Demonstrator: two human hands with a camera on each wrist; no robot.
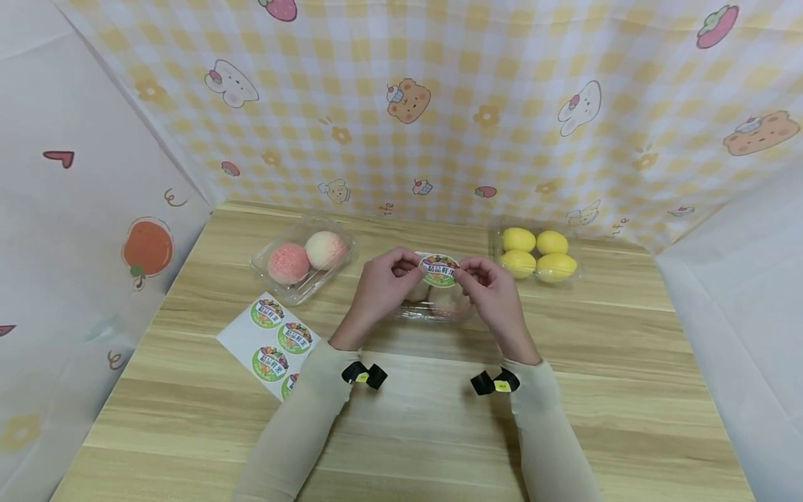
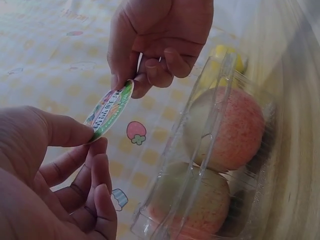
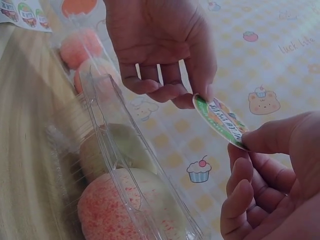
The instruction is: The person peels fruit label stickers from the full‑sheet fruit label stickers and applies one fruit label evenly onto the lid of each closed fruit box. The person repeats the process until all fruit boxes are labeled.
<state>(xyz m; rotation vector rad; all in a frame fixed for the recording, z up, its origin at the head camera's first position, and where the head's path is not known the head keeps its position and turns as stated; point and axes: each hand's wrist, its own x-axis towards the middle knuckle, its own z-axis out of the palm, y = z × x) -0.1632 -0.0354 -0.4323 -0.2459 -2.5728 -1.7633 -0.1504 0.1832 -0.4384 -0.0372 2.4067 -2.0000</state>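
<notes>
An oval-looking printed sticker (image 1: pixel 440 270) with a green edge is stretched between both hands. My left hand (image 1: pixel 387 282) pinches its left edge between thumb and forefinger. At the opposite edge, my right hand (image 1: pixel 495 296) pinches it the same way. Both wrist views show the sticker (image 2: pixel 111 111) held in the air, apart from the box. Just under the hands stands a clear plastic box (image 1: pixel 433 315) with two pink-and-cream peaches; one peach (image 3: pixel 125 205) shows clearly in the right wrist view. The hands partly cover this box in the head view.
At the left is another clear box (image 1: pixel 307 289) with two peaches. A white sheet of round stickers (image 1: pixel 241 336) lies in front of it, partly under the left forearm. At the back right, a clear box (image 1: pixel 576 261) holds several yellow lemons. A checked curtain (image 1: pixel 351 84) hangs behind the table.
</notes>
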